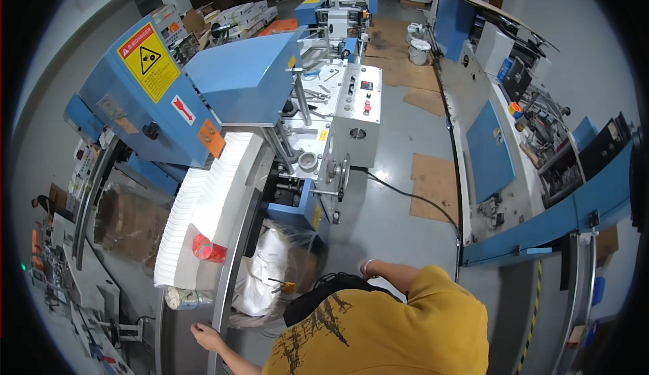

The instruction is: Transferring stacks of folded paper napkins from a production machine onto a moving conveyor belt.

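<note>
My left hand [205, 336] is at the near end of a metal-edged chute [233, 270], over its side rail, with fingers loosely extended and nothing visible in them. Along the chute runs a long row of white folded sheets [182, 230], standing on edge. A red packet or can [208, 248] rests against the row. At its near end lies a pale, plastic-wrapped roll [186, 298]. My right hand [368, 269] is out to the right by my body, above the floor. A band circles its wrist; its fingers are too hidden to read.
A blue machine housing [243, 71] with a warning label covers the chute's far end. Beside it stands a control box [358, 98] with buttons. White plastic bags [263, 273] sit below the chute. Another machine [490, 152] lines the right; a black cable [412, 196] crosses the floor.
</note>
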The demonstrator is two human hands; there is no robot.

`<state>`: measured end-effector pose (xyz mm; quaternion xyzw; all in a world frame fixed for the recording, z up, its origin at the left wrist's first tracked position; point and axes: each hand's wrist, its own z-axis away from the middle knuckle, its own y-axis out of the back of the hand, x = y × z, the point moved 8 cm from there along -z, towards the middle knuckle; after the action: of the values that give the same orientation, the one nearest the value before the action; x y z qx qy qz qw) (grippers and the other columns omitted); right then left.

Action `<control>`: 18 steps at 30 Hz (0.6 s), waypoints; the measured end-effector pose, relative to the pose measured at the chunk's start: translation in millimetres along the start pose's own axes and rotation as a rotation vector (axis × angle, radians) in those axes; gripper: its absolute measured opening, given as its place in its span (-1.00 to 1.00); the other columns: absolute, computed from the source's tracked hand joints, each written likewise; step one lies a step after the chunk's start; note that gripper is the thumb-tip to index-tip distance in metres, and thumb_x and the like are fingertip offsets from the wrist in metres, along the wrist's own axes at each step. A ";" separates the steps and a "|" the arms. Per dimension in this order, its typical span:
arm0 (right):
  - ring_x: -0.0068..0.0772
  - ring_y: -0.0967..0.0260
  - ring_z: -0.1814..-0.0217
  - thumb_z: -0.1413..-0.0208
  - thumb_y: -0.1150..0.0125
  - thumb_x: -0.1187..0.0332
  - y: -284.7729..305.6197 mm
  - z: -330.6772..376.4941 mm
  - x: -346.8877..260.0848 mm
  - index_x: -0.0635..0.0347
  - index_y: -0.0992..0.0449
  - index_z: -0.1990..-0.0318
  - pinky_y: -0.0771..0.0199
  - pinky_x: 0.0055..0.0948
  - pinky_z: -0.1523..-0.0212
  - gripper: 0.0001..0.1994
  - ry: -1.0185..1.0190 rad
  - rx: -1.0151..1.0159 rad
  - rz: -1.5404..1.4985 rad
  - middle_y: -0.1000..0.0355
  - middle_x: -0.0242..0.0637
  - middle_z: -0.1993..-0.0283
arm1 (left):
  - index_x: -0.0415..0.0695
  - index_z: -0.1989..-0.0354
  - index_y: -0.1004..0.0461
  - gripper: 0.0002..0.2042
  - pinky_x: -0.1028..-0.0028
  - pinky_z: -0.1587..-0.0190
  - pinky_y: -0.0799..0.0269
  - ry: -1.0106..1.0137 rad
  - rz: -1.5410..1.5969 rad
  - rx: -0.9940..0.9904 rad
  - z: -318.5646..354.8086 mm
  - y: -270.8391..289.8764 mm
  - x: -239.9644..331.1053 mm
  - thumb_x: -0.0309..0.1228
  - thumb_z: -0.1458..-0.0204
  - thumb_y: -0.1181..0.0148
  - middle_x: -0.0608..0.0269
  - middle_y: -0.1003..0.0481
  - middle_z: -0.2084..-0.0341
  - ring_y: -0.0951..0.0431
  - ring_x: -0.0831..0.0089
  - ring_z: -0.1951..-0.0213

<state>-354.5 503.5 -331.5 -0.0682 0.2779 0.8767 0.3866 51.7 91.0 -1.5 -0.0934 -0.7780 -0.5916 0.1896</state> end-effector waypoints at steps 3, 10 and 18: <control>-0.09 -0.46 0.23 0.20 -0.29 0.06 -35.0 -26.2 18.2 0.18 -0.60 0.28 -0.45 -0.13 0.21 -0.60 0.071 -0.012 -0.041 -0.53 -0.12 0.26 | -0.08 0.07 -0.44 -0.72 0.18 0.16 -0.37 -0.020 0.006 -0.016 -0.9 -1.1 3.3 -0.26 -0.13 0.04 0.09 -0.53 0.19 -0.50 0.07 0.15; -0.02 -0.47 0.18 0.14 -0.17 0.10 -30.0 -39.0 41.2 0.20 -0.60 0.30 -0.41 -0.15 0.14 -0.64 -0.020 0.259 -0.173 -0.52 -0.04 0.24 | -0.07 0.06 -0.44 -0.72 0.15 0.18 -0.37 -0.057 -0.011 0.051 -6.1 -3.4 -3.1 -0.26 -0.11 0.05 0.06 -0.53 0.22 -0.50 0.02 0.18; 0.01 -0.44 0.09 0.08 -0.06 0.10 -11.8 -4.2 7.0 0.21 -0.59 0.27 -0.41 -0.18 0.09 -0.62 -0.085 0.231 -0.171 -0.50 -0.01 0.16 | -0.07 0.06 -0.43 -0.72 0.18 0.17 -0.37 -0.037 -0.004 0.053 -8.9 -9.9 -15.0 -0.28 -0.11 0.04 0.10 -0.53 0.21 -0.50 0.06 0.16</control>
<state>-351.3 512.1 -342.5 -0.0094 0.3536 0.8047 0.4767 63.4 80.9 -14.2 -0.0976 -0.7969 -0.5695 0.1764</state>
